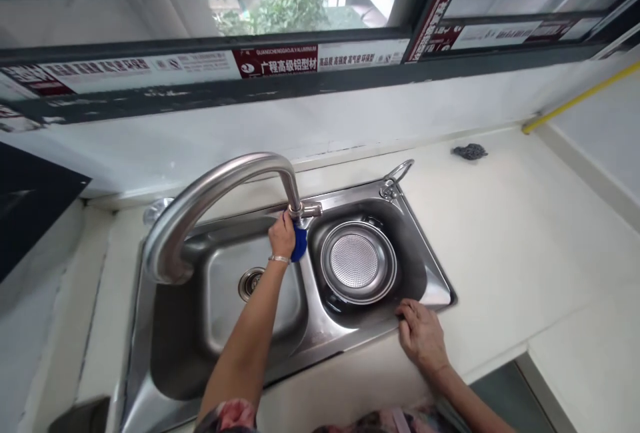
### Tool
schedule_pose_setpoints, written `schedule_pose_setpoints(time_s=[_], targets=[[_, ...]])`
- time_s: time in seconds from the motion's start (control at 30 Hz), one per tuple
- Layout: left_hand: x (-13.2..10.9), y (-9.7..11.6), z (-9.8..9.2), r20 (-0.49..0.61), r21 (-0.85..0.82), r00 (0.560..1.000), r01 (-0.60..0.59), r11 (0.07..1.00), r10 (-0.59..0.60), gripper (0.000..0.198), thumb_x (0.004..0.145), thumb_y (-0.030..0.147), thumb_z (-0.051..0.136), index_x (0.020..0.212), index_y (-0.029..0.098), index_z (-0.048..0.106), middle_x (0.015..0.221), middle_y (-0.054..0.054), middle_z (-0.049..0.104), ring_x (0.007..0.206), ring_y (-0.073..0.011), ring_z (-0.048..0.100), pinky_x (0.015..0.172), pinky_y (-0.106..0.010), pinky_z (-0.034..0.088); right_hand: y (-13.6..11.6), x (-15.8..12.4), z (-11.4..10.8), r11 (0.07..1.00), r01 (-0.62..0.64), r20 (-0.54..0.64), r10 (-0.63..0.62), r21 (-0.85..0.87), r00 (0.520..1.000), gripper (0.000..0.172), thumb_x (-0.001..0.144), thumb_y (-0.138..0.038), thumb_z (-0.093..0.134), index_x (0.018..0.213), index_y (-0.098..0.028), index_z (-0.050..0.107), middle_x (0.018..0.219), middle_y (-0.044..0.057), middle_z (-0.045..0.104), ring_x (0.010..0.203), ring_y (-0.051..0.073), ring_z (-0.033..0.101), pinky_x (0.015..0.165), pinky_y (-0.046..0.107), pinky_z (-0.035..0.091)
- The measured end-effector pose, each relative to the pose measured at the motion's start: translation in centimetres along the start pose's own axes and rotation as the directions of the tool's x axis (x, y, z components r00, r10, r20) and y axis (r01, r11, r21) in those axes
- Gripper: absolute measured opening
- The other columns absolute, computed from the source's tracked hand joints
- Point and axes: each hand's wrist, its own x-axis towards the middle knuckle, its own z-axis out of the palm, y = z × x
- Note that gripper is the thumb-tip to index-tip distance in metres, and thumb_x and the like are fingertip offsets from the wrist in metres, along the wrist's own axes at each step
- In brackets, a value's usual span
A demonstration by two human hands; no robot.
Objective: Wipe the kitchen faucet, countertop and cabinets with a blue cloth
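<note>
While the left hand (282, 236) closes its grip on a blue cloth (300, 244) at the faucet (220, 186) spout, the right hand (421, 334) rests flat and open on the sink (320, 333) rim, beside the strainer (356, 261).

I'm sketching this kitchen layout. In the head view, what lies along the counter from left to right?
Dark hob → left basin drain → blue cloth in the left hand → round strainer → right hand on the sink rim → dark scourer.

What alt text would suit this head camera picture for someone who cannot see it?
A person's left hand grips a blue piece at the faucet spout over a steel double sink. The right hand rests on its front edge, near a round strainer basket.
</note>
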Motion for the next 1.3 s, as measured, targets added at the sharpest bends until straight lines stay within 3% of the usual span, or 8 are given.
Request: schedule_pose_setpoints(time_s=[0.2, 0.33, 0.4, 0.53, 0.67, 0.8, 0.93, 1.3], targets=[[-5.4, -0.4, -0.3, 0.051, -0.085, 0.998, -0.020, 0.996, 0.024, 0.055, 0.101, 0.036, 0.038, 0.150, 0.016, 0.051, 0.139, -0.021, 0.065, 0.118, -0.0350, 0.068, 0.102, -0.048, 0.051, 0.2, 0.1, 0.5, 1.000, -0.004, -0.020, 0.004, -0.003, 1.000, 0.020, 0.087, -0.009, 0.048, 0.090, -0.020, 0.064, 0.102, 0.007, 0.069, 0.097, 0.022, 0.063, 0.083, 0.035, 0.042], [-8.0, -1.1, -1.4, 0.132, -0.196, 0.976, -0.143, 0.970, 0.170, 0.038, 0.097, 0.037, 0.047, 0.125, 0.025, 0.071, 0.131, -0.009, 0.072, 0.119, -0.0271, 0.069, 0.105, -0.040, 0.053, 0.3, 0.0, 1.0, 1.000, 0.016, -0.052, -0.017, -0.021, 0.999, 0.020, 0.089, -0.010, 0.047, 0.091, -0.019, 0.066, 0.105, 0.008, 0.070, 0.096, 0.022, 0.063, 0.083, 0.034, 0.042], [-8.6, -1.0, -1.9, 0.076, -0.236, 0.985, -0.135, 0.962, 0.157, 0.040, 0.099, 0.040, 0.042, 0.122, 0.022, 0.069, 0.119, -0.010, 0.077, 0.109, -0.0257, 0.072, 0.101, -0.040, 0.055, 0.3, 0.1, 1.2, 0.999, 0.020, -0.065, -0.022, -0.028, 0.998, 0.021, 0.090, -0.010, 0.047, 0.090, -0.019, 0.066, 0.105, 0.008, 0.070, 0.096, 0.022, 0.063, 0.083, 0.034, 0.042], [-8.0, 1.2, -2.8, -0.159, -0.291, 0.985, -0.106, 0.951, 0.061, 0.049, 0.104, 0.046, 0.026, 0.130, 0.015, 0.054, 0.108, -0.014, 0.077, 0.099, -0.0238, 0.072, 0.094, -0.040, 0.056, 0.1, 0.1, 1.2, 1.000, 0.011, -0.076, -0.012, -0.020, 0.997, 0.021, 0.089, -0.010, 0.047, 0.089, -0.019, 0.066, 0.103, 0.008, 0.070, 0.093, 0.022, 0.063, 0.082, 0.035, 0.041], [-5.4, 4.5, -3.4, -0.296, -0.271, 0.946, -0.218, 0.938, 0.134, 0.049, 0.104, 0.049, 0.027, 0.126, 0.015, 0.056, 0.123, -0.016, 0.073, 0.116, -0.0222, 0.069, 0.107, -0.039, 0.051, 0.0, 0.1, 1.2, 1.000, -0.009, -0.066, 0.009, 0.001, 0.998, 0.021, 0.088, -0.009, 0.047, 0.088, -0.020, 0.065, 0.104, 0.008, 0.070, 0.094, 0.022, 0.062, 0.082, 0.035, 0.041], [-2.3, 5.9, -2.6, -0.234, -0.205, 0.923, -0.355, 0.912, 0.307, 0.047, 0.103, 0.048, 0.034, 0.126, 0.021, 0.066, 0.137, -0.008, 0.069, 0.127, -0.0194, 0.065, 0.109, -0.034, 0.051, -0.2, 0.2, 1.1, 0.999, -0.029, -0.055, 0.030, 0.018, 0.998, 0.021, 0.087, -0.008, 0.048, 0.089, -0.020, 0.065, 0.105, 0.008, 0.069, 0.095, 0.022, 0.062, 0.084, 0.035, 0.042], [-0.9, 4.7, -1.0, -0.173, -0.155, 0.925, -0.365, 0.918, 0.339, 0.052, 0.104, 0.047, 0.032, 0.128, 0.021, 0.069, 0.140, -0.007, 0.066, 0.126, -0.0223, 0.066, 0.104, -0.036, 0.053, -0.6, 0.4, 0.9, 0.999, -0.033, -0.078, 0.035, 0.028, 0.996, 0.023, 0.087, -0.007, 0.047, 0.090, -0.020, 0.065, 0.106, 0.008, 0.070, 0.095, 0.022, 0.062, 0.086, 0.035, 0.043], [-3.4, 2.2, 0.8, -0.100, -0.100, 0.955, -0.290, 0.952, 0.280, 0.055, 0.104, 0.050, 0.031, 0.145, 0.027, 0.059, 0.153, -0.004, 0.054, 0.126, -0.0286, 0.066, 0.094, -0.042, 0.054, -1.2, 1.3, 0.7, 0.991, -0.077, -0.092, 0.087, 0.106, 0.992, 0.020, 0.083, -0.008, 0.048, 0.087, -0.019, 0.064, 0.100, 0.006, 0.069, 0.090, 0.020, 0.059, 0.084, 0.034, 0.040]])
